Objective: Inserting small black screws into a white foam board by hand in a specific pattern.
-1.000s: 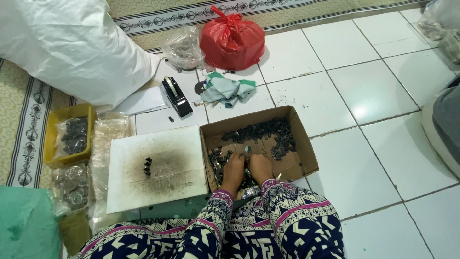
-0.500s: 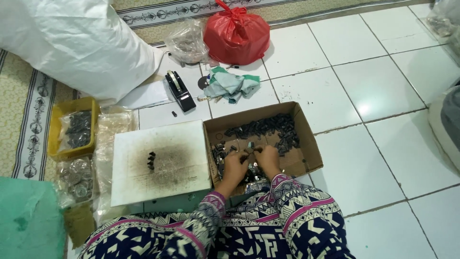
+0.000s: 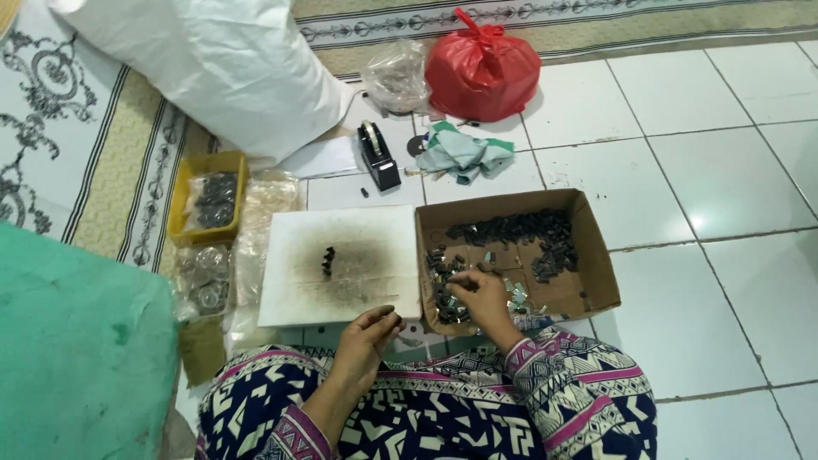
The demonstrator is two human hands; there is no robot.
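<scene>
Leaving box [image 3: 588,255], left hand [image 3: 368,334] now beside board [image 3: 341,264].

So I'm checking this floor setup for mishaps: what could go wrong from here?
The left hand pinches a small dark piece at the near edge of the white board; it could easily drop into the lap. The right hand picks in the cardboard box, whose small dark parts could scatter over the tiles if the box is nudged. The little cluster of parts on the board lies loose and might roll off.
</scene>
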